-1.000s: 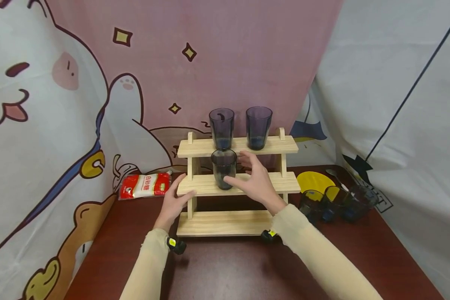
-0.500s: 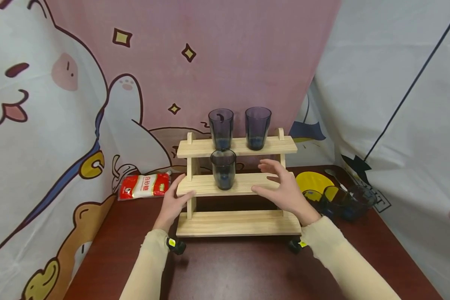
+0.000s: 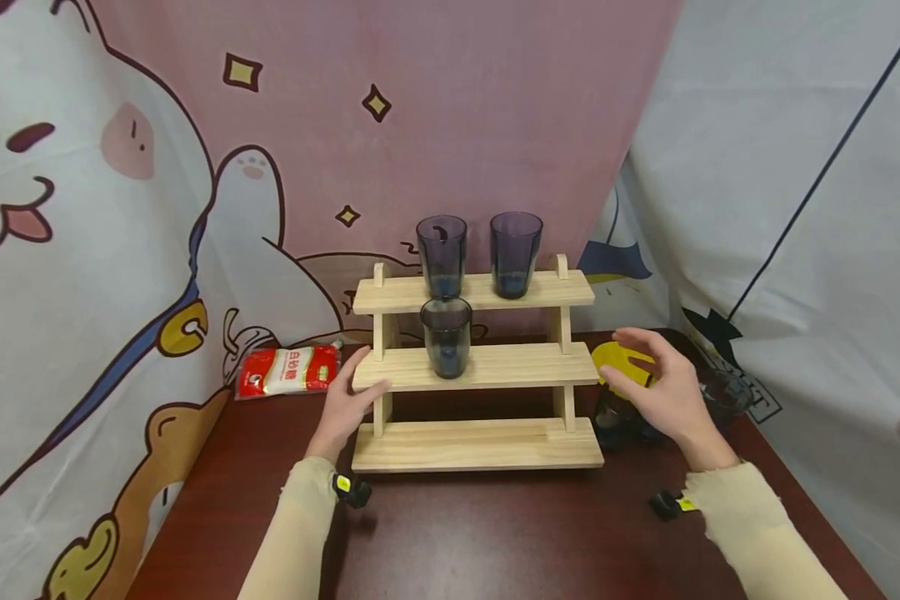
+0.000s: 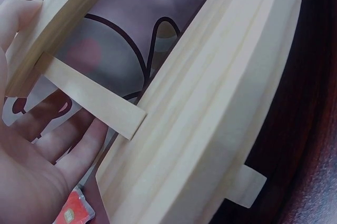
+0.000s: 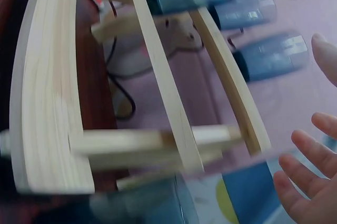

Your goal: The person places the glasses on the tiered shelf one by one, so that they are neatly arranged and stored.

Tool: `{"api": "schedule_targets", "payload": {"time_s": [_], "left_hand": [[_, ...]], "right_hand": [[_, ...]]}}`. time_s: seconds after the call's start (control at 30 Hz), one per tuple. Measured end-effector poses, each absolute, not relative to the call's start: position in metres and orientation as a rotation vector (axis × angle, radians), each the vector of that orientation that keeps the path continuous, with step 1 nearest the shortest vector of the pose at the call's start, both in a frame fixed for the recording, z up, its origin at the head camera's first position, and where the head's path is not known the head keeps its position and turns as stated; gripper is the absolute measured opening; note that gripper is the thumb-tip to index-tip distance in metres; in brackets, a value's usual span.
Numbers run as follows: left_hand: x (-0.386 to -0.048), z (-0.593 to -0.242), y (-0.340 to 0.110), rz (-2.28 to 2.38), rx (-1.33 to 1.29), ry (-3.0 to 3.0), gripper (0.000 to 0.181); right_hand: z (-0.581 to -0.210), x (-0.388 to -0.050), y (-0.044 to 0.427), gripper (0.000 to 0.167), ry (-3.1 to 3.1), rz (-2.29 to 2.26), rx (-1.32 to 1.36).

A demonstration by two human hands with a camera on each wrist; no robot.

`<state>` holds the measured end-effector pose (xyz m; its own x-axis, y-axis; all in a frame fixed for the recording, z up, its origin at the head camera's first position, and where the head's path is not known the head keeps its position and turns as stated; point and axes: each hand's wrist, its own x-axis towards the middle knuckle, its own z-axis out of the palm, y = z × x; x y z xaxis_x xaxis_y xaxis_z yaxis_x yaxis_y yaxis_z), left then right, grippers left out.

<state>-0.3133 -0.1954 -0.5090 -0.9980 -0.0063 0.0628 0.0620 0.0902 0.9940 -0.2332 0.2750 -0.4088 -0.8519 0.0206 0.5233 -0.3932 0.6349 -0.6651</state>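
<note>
A three-tier wooden display shelf [image 3: 480, 446] stands on the table. Its left end, at the middle board, is held by my left hand [image 3: 342, 412], with the thumb on the board and the fingers behind it in the left wrist view. On the middle board stands a greyish drinking glass [image 3: 447, 337]. The top board bears two upright purplish glasses, a left glass [image 3: 442, 257] and a right glass [image 3: 515, 254]. My right hand [image 3: 667, 396] is open and holds nothing, above dark glasses [image 3: 613, 423] on the table, partly hiding them.
A red and white bag [image 3: 288, 372] lies left of the shelf. At the right are a yellow round item [image 3: 622, 360], partly covered by my hand, and another dark glass [image 3: 726, 395]. Printed cloth hangs behind and beside the table [image 3: 457, 533].
My right hand has moved away from the glass on the middle board, rightward past the shelf to the dark glasses. That glass stays on the board. My left hand keeps its place.
</note>
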Motion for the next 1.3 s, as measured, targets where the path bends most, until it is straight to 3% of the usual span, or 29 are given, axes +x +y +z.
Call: {"api": "schedule_targets", "payload": {"time_s": [0.77, 1.3], "left_hand": [[-0.311, -0.508, -0.197, -2.092, -0.04, -2.299, 0.074], [-0.313, -0.508, -0.196, -2.103, -0.063, -2.272, 0.073]], "right_hand": [[-0.449, -0.217, 0.408, 0.072, -2.47, 1.019, -0.259], [-0.48, -0.224, 0.443, 0.097, -2.651, 1.247, -0.274]]}}
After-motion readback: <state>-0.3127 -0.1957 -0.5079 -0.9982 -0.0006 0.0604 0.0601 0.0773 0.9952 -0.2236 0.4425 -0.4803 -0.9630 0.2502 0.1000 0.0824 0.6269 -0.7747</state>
